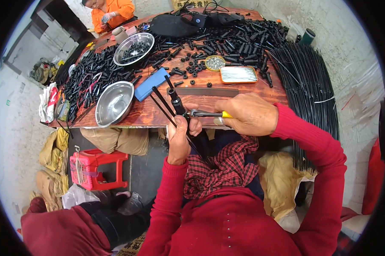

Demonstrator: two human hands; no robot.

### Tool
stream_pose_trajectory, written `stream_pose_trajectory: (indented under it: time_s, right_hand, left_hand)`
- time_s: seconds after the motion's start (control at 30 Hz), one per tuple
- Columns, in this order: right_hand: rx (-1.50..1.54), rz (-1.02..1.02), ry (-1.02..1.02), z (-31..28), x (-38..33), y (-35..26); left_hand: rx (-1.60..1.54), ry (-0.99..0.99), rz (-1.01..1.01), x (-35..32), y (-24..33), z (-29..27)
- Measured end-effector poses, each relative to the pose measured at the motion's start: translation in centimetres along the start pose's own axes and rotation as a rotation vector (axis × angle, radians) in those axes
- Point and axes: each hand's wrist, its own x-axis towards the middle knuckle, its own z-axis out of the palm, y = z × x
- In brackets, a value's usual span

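Note:
My left hand [181, 136] is closed around a bundle of thin black rods [163, 101] and a black cylindrical fitting [175, 99], held tilted over the table's near edge. In my right hand [251, 114] is a pair of pliers [209, 113] with a yellow-and-dark handle. The jaws meet the side of the black fitting, close to my left fingers; what they grip there is too small to make out. Just behind, a flat dark bar [207, 91] lies on the wooden table [260, 89]. A blue block [152, 84] rests left of the fitting.
Black fittings [226, 45] are heaped across the table. Two metal bowls [114, 104] [134, 49] stand left, a tray of thin pale pins [238, 74] and a round dish of small metal parts [215, 63] behind. Long black rods [309, 85] pile right. Coworkers sit far left and near left.

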Motion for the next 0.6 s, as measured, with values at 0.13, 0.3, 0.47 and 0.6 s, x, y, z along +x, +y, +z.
stream_pose_trajectory:
  time_s: [0.13,0.3,0.47,0.6]
  right_hand:
    - [-0.075,-0.025,-0.010,-0.9,-0.2,-0.4]
    - [-0.084,-0.044,-0.025,-0.7,-0.3,0.1]
    - [-0.159,-0.015,0.006,-0.6,-0.3,-0.3]
    - [-0.135,0.007,-0.003,-0.3,-0.2,0.2]
  left_hand:
    - [-0.030,-0.056,0.024,0.0,-0.4,0.1]
    - [0.065,-0.018,0.033,-0.2,-0.7,0.5]
    - [0.111,-0.034,0.041,0.0,-1.0,0.6]
    - [0.095,-0.029,0.027,0.1,-1.0,0.8]
